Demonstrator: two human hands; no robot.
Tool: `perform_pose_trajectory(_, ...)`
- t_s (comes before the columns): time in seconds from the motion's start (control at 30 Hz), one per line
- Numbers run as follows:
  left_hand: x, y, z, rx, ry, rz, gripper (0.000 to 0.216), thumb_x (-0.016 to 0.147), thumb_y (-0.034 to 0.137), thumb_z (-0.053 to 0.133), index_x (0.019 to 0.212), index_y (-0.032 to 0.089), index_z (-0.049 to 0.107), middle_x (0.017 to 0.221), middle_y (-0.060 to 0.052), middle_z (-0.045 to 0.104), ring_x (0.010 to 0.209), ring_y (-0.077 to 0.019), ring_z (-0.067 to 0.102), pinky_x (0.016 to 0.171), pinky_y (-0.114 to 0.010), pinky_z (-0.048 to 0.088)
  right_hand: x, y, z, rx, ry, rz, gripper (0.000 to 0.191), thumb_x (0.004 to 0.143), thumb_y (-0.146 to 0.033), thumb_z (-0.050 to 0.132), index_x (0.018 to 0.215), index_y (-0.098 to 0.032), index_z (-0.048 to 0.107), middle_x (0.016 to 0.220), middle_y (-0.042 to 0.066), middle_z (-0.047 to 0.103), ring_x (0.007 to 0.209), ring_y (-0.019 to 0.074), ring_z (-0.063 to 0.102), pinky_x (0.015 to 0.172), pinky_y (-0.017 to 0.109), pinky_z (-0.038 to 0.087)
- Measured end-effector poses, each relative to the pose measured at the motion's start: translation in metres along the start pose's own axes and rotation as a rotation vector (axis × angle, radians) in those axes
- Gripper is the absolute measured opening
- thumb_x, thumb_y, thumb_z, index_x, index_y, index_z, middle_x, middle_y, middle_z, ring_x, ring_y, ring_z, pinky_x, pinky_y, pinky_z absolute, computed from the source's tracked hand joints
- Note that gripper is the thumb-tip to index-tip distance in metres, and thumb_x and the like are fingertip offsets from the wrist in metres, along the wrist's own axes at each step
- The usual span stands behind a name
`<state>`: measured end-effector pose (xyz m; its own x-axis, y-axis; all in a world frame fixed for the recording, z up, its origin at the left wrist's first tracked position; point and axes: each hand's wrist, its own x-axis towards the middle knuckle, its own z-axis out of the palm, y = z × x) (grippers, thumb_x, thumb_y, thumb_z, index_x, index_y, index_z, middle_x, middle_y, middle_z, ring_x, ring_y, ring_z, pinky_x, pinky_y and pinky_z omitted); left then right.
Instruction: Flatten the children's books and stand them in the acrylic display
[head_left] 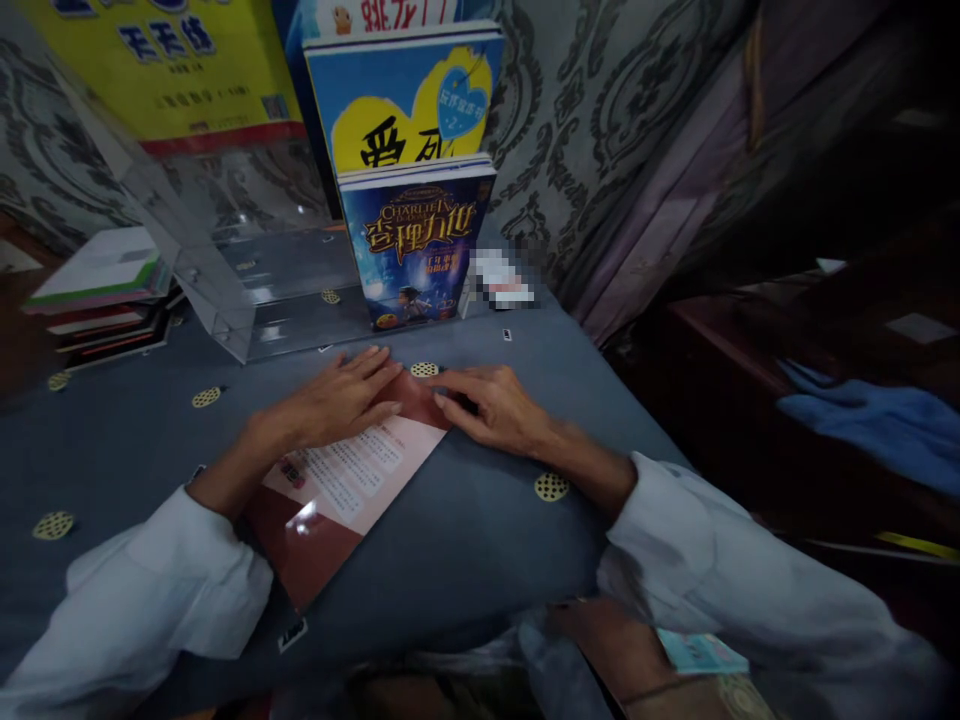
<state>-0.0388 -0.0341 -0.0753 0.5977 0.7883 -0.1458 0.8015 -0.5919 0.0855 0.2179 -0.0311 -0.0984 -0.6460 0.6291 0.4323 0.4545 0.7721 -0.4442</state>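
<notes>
Fingers (373,383) of the left hand (339,402) lie loosely flat on the glossy rectangular red-and-pink paper sheet (367,475) around 7 o'clock, right hand (499,408) curls at its 1-2 o'clock end, pinch unclear; smoothing, I'd guess, so next calls for even pressure.

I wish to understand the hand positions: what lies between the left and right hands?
The head view shows the far end of the glossy printed piece and, beside it, a pineapple pattern on the tablecloth.
</notes>
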Motion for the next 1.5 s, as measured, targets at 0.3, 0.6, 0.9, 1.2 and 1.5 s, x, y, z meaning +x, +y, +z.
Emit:
perform_pose_trajectory(0.3,0.003,0.009,0.003,0.002,0.027,0.033,0.067,0.104,0.059,0.027,0.154,0.016,0.039,0.164,-0.014,0.03,0.154,-0.028,0.023,0.123,-0.046,0.025,-0.002,-0.009,0.002,0.066,-0.043,-0.116,0.024,0.097,-0.025,0.047,0.092,-0.02,0.069,0.064,-0.001,0.066,0.056,0.0124,0.058,0.059,0.024,0.04)
perform_pose_trajectory(0.6,0.003,0.011,0.003,0.031,0.044,-0.018,0.065,0.104,0.06,0.024,0.153,0.02,0.04,0.164,-0.015,0.031,0.152,-0.0319,0.027,0.119,-0.05,0.032,0.0,-0.006,0.001,0.111,-0.06,-0.127,0.023,0.097,-0.022,0.048,0.092,-0.018,0.07,0.072,0.001,0.069,0.065,0.014,0.061,0.063,0.025,0.041)
perform_pose_trajectory(0.9,-0.003,0.022,0.008,0.085,0.065,0.004,0.076,0.102,0.065,0.022,0.155,0.011,0.035,0.164,-0.02,0.029,0.154,-0.0317,0.022,0.122,-0.051,0.025,0.003,-0.001,0.001,0.242,0.0,0.089,0.022,0.095,-0.019,0.052,0.099,-0.016,0.073,0.076,0.0,0.071,0.064,0.0121,0.059,0.063,0.024,0.038)
perform_pose_trajectory(1.2,-0.021,0.072,0.008,0.149,0.032,0.139,0.077,0.102,0.064,0.025,0.155,0.009,0.034,0.162,-0.022,0.032,0.152,-0.0341,0.026,0.121,-0.051,0.029,0.005,0.0,-0.001,0.293,0.016,0.164,0.027,0.096,-0.025,0.049,0.094,-0.015,0.074,0.074,0.001,0.07,0.064,0.0125,0.056,0.064,0.025,0.037)
perform_pose_trajectory(1.5,-0.03,0.089,0.01,0.198,0.099,0.171,0.053,0.107,0.037,0.038,0.152,0.009,0.039,0.156,-0.019,0.043,0.148,-0.0313,0.036,0.117,-0.047,0.039,0.004,-0.003,-0.002,0.318,-0.017,0.145,0.025,0.097,-0.026,0.05,0.092,-0.016,0.072,0.074,0.0,0.068,0.067,0.0125,0.056,0.066,0.025,0.038)
